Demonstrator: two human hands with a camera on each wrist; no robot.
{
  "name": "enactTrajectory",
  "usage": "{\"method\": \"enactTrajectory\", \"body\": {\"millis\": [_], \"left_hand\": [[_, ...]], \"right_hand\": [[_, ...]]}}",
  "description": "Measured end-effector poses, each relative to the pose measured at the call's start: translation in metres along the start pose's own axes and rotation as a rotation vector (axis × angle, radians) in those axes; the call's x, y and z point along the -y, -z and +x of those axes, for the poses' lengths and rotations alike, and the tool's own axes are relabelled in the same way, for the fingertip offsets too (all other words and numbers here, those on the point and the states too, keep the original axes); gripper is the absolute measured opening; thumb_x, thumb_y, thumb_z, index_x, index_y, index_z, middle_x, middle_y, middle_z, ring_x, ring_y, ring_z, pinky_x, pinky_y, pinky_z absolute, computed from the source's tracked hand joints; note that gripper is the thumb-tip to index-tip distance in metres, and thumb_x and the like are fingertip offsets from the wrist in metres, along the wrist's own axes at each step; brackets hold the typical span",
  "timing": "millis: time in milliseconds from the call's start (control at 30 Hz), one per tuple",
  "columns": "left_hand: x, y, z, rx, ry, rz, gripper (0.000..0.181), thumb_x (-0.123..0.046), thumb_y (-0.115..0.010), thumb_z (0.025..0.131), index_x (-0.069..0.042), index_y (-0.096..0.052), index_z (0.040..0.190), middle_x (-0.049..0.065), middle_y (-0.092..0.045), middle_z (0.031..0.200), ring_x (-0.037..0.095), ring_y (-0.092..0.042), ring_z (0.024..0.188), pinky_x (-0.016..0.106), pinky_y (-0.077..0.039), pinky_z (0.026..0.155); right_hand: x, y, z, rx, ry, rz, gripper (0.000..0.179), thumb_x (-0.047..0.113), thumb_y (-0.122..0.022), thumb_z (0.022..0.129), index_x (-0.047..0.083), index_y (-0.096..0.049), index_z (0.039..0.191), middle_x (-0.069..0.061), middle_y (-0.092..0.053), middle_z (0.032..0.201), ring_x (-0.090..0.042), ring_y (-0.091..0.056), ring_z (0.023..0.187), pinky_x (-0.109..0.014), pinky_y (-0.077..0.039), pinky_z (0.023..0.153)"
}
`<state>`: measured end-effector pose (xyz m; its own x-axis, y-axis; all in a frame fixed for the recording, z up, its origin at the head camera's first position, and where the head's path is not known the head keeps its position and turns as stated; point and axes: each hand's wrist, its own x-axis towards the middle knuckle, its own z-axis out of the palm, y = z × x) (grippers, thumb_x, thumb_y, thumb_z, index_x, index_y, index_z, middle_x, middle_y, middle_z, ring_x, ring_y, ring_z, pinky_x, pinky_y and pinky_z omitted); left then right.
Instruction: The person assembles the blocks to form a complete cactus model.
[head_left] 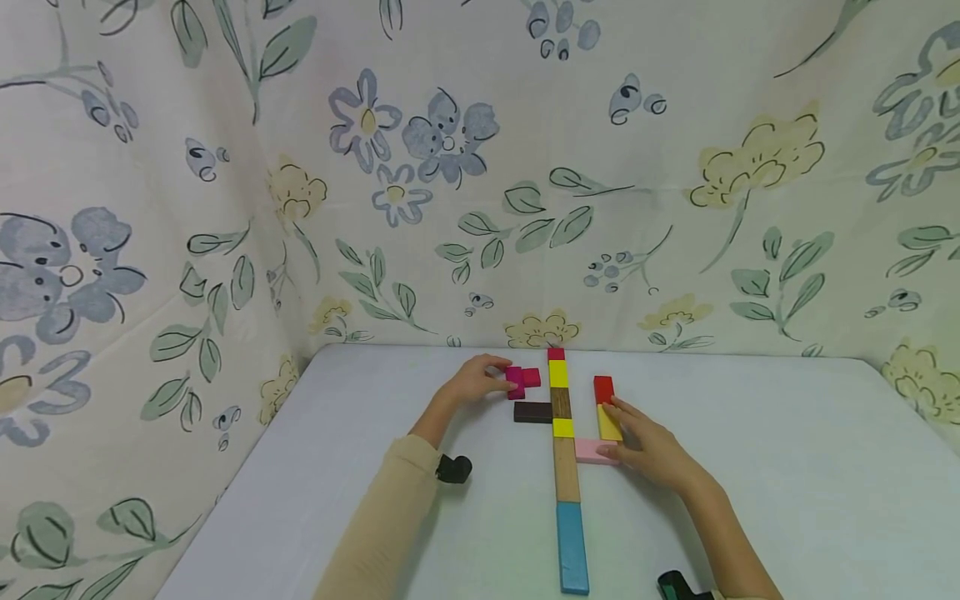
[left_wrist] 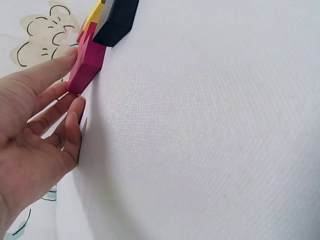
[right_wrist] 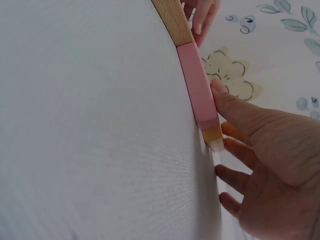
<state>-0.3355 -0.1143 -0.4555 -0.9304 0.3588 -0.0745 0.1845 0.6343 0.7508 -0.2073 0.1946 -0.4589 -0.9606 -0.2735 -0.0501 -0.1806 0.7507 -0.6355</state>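
Note:
In the head view my left hand [head_left: 474,379] has its thumb and forefinger about a magenta block [head_left: 515,382], pinching it; the left wrist view shows the thumb against that block [left_wrist: 89,62]. A small red block [head_left: 531,377] adjoins it. My right hand [head_left: 651,442] lies with relaxed, spread fingers beside a yellow block [head_left: 609,423] and a pink block [head_left: 592,451]. Its thumb touches the pink block, while the forefinger reaches the yellow one, which has a red block [head_left: 603,388] at its far end. In the right wrist view, the thumb overlaps the pink block's edge [right_wrist: 197,87].
A straight row of blocks runs down the white table [head_left: 450,550], including a blue block [head_left: 572,546], a natural wood block [head_left: 567,469] and a brown block [head_left: 561,403]. A dark block [head_left: 532,412] juts left from it. A floral cloth [head_left: 480,208] hangs behind.

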Motion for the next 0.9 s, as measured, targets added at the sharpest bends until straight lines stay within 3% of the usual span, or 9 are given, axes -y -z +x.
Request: {"method": "enactTrajectory", "body": {"millis": [100,333,900], "left_hand": [[0.004,0.000,0.001,-0.001,-0.001,-0.008,0.048,-0.025,-0.078,0.095,-0.006,-0.068,0.137,0.014,-0.065,0.133,0.031,-0.063,0.117,0.043,-0.055,0.101],[-0.006,-0.001,-0.009,0.004,0.070,-0.073,0.046,-0.016,-0.076,0.097,-0.006,-0.066,0.141,0.016,-0.060,0.143,0.035,-0.058,0.128,0.049,-0.050,0.110],[-0.003,-0.002,-0.014,0.002,0.071,-0.099,0.046,-0.019,-0.081,0.094,-0.011,-0.070,0.139,0.012,-0.059,0.137,0.028,-0.058,0.120,0.046,-0.052,0.107]], "right_hand": [[0.001,0.000,0.000,0.000,-0.005,-0.001,0.083,0.042,-0.077,0.094,-0.002,-0.045,0.157,-0.030,-0.033,0.166,-0.055,-0.029,0.152,-0.074,-0.039,0.110],[0.001,0.000,-0.001,-0.002,0.004,0.000,0.083,0.042,-0.076,0.094,-0.002,-0.044,0.157,-0.030,-0.033,0.166,-0.055,-0.029,0.152,-0.074,-0.038,0.111],[0.000,0.000,-0.001,0.003,0.004,0.009,0.083,0.043,-0.076,0.095,-0.001,-0.044,0.158,-0.030,-0.032,0.166,-0.056,-0.028,0.152,-0.075,-0.038,0.110]]}}
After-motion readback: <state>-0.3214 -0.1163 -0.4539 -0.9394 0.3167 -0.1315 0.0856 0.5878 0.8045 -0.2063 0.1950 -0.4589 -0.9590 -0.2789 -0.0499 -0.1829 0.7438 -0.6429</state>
